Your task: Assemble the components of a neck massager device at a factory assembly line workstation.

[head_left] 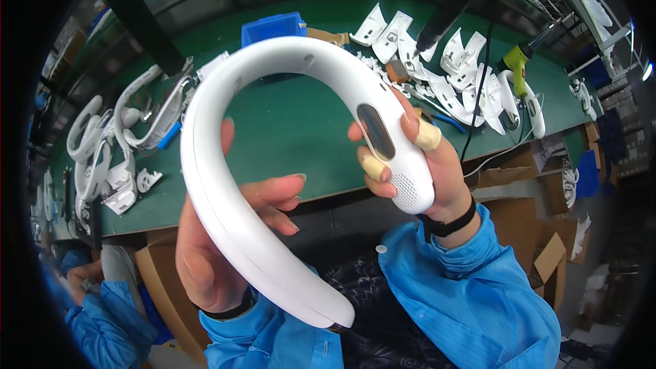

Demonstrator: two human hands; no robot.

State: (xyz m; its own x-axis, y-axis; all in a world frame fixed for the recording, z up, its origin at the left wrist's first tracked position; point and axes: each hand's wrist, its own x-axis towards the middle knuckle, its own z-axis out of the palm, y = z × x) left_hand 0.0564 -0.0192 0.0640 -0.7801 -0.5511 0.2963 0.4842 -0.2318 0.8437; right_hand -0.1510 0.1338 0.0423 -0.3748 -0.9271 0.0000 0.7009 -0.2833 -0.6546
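Observation:
I hold a white U-shaped neckband device (225, 184) up close to the camera with both hands. My left hand (219, 246) grips its left arm from behind, fingers curled around the inner edge. My right hand (427, 164) pinches the right arm near a dark oval window and a speckled grille; two of its fingers wear tan finger cots. Both forearms are in blue sleeves with black wrist bands.
Below lies a green workbench (301, 130). More white neckbands (102, 143) pile at its left, white shell halves (451, 75) at the right. A blue bin (273, 26) stands behind. A hanging electric screwdriver (451, 0) and a yellow-green tool (516, 61) are at right. Another person's blue sleeve (96, 314) is lower left.

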